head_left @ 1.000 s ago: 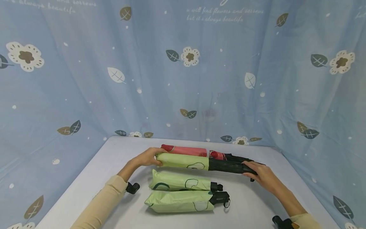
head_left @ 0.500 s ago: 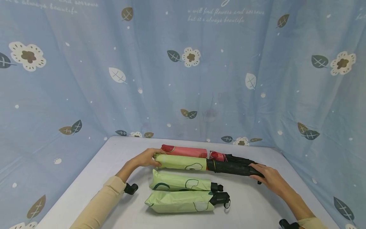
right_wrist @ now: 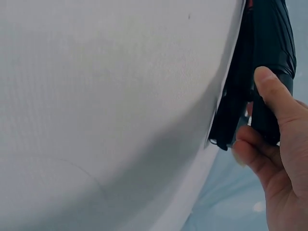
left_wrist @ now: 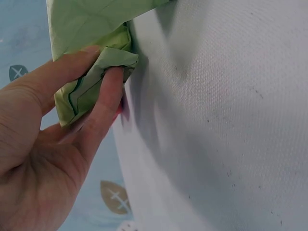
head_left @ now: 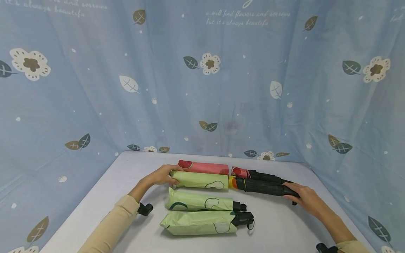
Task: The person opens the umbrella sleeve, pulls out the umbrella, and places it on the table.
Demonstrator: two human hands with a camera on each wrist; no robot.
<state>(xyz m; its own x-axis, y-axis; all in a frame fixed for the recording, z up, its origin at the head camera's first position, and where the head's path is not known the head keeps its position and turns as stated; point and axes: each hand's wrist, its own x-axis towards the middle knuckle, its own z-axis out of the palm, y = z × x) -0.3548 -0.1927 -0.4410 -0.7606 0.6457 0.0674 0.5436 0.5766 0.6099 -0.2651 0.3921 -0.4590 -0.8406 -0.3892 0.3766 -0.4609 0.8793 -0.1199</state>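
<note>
My left hand (head_left: 162,174) pinches the closed end of a pale green avocado-print umbrella sleeve (head_left: 199,179). In the left wrist view, thumb and fingers of that hand (left_wrist: 53,125) squeeze the crumpled sleeve fabric (left_wrist: 91,86). From the sleeve's right end sticks out a black folded umbrella (head_left: 262,186), with a yellow and orange band showing at the sleeve mouth. My right hand (head_left: 302,195) grips this umbrella near its far right end. The right wrist view has the thumb of the right hand (right_wrist: 284,125) on one side of the black umbrella (right_wrist: 272,43) and fingers on the other.
Just behind lie a red sleeve (head_left: 205,167) and a black umbrella with a red end (head_left: 240,172). In front are two umbrellas in green sleeves, a nearer one (head_left: 199,222) and a farther one (head_left: 202,201). A blue printed curtain (head_left: 202,88) surrounds the white table (head_left: 269,232).
My right hand has moved right, drawing the black umbrella farther out of the green sleeve and exposing the yellow and orange band. My left hand shifted slightly left, still pinching the sleeve.
</note>
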